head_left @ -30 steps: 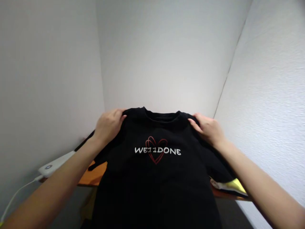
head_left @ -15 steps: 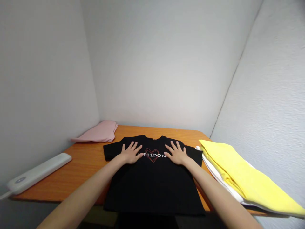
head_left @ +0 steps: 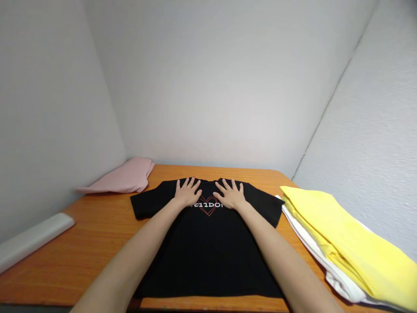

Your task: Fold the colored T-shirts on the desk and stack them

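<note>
A black T-shirt [head_left: 208, 252] lies spread flat, its neckline toward the back wall and its sleeves out to both sides. White lettering and a red heart outline mark its chest, partly covered by my hands. My left hand [head_left: 188, 192] rests flat on the upper left of the chest, fingers spread. On the other side of the print, my right hand [head_left: 230, 195] also lies flat with its fingers apart. Both hands touch the cloth just below the neckline and hold nothing.
The shirt is on a wooden table [head_left: 97, 243] set against walls. A pink folded garment [head_left: 122, 177] lies at the back left, and a long white device [head_left: 35, 239] along the left edge. Yellow folded cloth [head_left: 352, 243] sits over white cloth [head_left: 342, 282] at the right.
Both hands have slid up the shirt toward the neckline and slightly closer together. The shirt looks flatter, with its sleeves more spread. The camera view has come closer to the table.
</note>
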The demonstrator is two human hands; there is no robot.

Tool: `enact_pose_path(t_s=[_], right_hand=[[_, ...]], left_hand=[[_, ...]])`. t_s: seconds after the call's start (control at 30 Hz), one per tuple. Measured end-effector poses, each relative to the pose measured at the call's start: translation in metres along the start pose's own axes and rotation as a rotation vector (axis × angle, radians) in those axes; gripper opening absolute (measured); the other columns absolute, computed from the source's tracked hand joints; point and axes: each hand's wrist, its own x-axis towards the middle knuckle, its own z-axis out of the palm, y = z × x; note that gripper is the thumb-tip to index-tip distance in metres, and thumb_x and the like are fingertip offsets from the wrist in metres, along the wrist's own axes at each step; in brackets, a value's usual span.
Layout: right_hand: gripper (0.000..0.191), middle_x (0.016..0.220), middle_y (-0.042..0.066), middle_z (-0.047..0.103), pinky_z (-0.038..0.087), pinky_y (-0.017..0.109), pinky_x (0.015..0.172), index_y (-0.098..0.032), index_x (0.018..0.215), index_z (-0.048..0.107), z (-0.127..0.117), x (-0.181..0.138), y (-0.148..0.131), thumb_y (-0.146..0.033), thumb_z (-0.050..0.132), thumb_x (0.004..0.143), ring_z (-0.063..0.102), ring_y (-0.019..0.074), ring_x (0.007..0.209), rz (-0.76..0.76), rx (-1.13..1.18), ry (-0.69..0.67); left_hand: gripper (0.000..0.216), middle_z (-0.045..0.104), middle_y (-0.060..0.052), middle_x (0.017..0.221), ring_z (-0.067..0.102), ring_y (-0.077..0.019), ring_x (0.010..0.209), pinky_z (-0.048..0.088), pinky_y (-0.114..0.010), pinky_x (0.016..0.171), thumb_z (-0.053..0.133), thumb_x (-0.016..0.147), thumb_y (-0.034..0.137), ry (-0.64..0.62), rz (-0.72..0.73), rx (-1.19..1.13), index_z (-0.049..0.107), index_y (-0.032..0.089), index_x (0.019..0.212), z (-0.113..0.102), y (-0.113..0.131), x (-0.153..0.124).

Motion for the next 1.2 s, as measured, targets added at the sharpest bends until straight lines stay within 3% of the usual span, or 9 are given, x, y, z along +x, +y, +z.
enact_pose_path(t_s=[0.2, 0.43, 0.57, 0.67, 0.73, 0.87, 1.03, 1.1, 1.2], right_hand=[[0.071, 0.161, -0.004, 0.006, -0.007, 0.066, 0.109, -0.043, 0.15, 0.018, 0.001, 0.006, 0.003, -0.077, 0.015, 0.088, -0.006, 0.0368, 0.145, -0.008, 0.005, 0.026], [0.07, 0.16, 0.003, 0.016, 0.0, 0.053, 0.115, -0.024, 0.152, 0.024, -0.001, 0.002, 0.002, -0.065, 0.019, 0.095, 0.002, 0.0275, 0.147, -0.026, 0.094, 0.154], [0.059, 0.154, 0.011, 0.031, 0.018, 0.041, 0.115, -0.014, 0.148, 0.034, -0.024, 0.001, 0.025, -0.046, 0.018, 0.1, 0.019, 0.0235, 0.144, 0.179, 0.128, 0.281], [0.057, 0.14, 0.021, 0.049, 0.033, 0.047, 0.105, -0.008, 0.138, 0.048, -0.04, 0.001, 0.054, -0.04, 0.021, 0.1, 0.042, 0.0319, 0.132, 0.295, 0.147, 0.232], [0.053, 0.129, 0.023, 0.057, 0.04, 0.048, 0.099, -0.008, 0.127, 0.058, -0.043, 0.001, 0.071, -0.042, 0.03, 0.098, 0.051, 0.0345, 0.123, 0.321, 0.164, 0.167], [0.045, 0.122, 0.023, 0.061, 0.045, 0.041, 0.092, -0.006, 0.119, 0.062, -0.038, 0.0, 0.084, -0.041, 0.049, 0.093, 0.057, 0.0325, 0.116, 0.327, 0.196, 0.086], [0.044, 0.116, 0.02, 0.064, 0.047, 0.034, 0.086, -0.008, 0.114, 0.063, -0.049, -0.007, 0.093, -0.039, 0.066, 0.083, 0.061, 0.0289, 0.107, 0.273, 0.258, 0.07], [0.037, 0.105, 0.018, 0.068, 0.048, 0.034, 0.08, -0.009, 0.099, 0.068, -0.057, -0.013, 0.101, -0.041, 0.067, 0.081, 0.064, 0.0285, 0.098, 0.265, 0.302, 0.033], [0.034, 0.077, 0.013, 0.07, 0.049, 0.034, 0.066, -0.012, 0.073, 0.069, -0.065, -0.029, 0.113, -0.045, 0.063, 0.083, 0.066, 0.0249, 0.074, 0.29, 0.4, -0.06]], left_hand=[[0.061, 0.013, -0.004, 0.161, 0.008, -0.0322, 0.148, -0.004, -0.067, 0.111, 0.021, 0.094, 0.061, 0.003, -0.012, -0.008, 0.022, 0.039, 0.15, 0.006, -0.003, 0.011], [0.057, 0.02, -0.009, 0.159, 0.015, -0.0328, 0.147, 0.002, -0.066, 0.113, 0.026, 0.096, 0.047, 0.075, 0.045, 0.006, 0.03, 0.027, 0.15, -0.013, 0.008, -0.002], [0.052, 0.022, -0.008, 0.159, 0.013, -0.026, 0.148, 0.003, -0.05, 0.12, 0.035, 0.094, 0.026, 0.158, 0.243, 0.031, 0.041, 0.018, 0.145, -0.043, 0.05, -0.04], [0.052, 0.04, -0.015, 0.15, 0.035, -0.0288, 0.14, 0.024, -0.044, 0.117, 0.034, 0.096, 0.041, 0.088, 0.474, -0.053, 0.057, 0.012, 0.131, -0.053, 0.106, -0.095], [0.066, 0.04, -0.019, 0.149, 0.039, -0.031, 0.137, 0.032, -0.046, 0.113, 0.024, 0.097, 0.053, -0.001, 0.505, -0.162, 0.05, 0.009, 0.138, -0.048, 0.145, -0.136], [0.092, 0.02, -0.026, 0.154, 0.016, -0.0404, 0.144, 0.023, -0.056, 0.116, 0.028, 0.088, 0.07, -0.067, 0.46, -0.241, 0.032, 0.0, 0.147, -0.021, 0.2, -0.191], [0.089, 0.034, -0.033, 0.146, 0.03, -0.0467, 0.137, 0.038, -0.057, 0.107, 0.051, 0.083, 0.063, 0.016, 0.438, -0.122, 0.043, -0.006, 0.139, 0.008, 0.22, -0.206], [0.07, 0.047, -0.034, 0.136, 0.046, -0.0458, 0.126, 0.049, -0.054, 0.093, 0.055, 0.085, 0.051, 0.057, 0.506, -0.064, 0.055, -0.003, 0.129, 0.008, 0.222, -0.21], [0.029, 0.066, -0.024, 0.105, 0.063, -0.0335, 0.095, 0.053, -0.042, 0.066, 0.052, 0.089, 0.032, 0.062, 0.576, -0.073, 0.068, 0.011, 0.1, -0.007, 0.224, -0.217]])
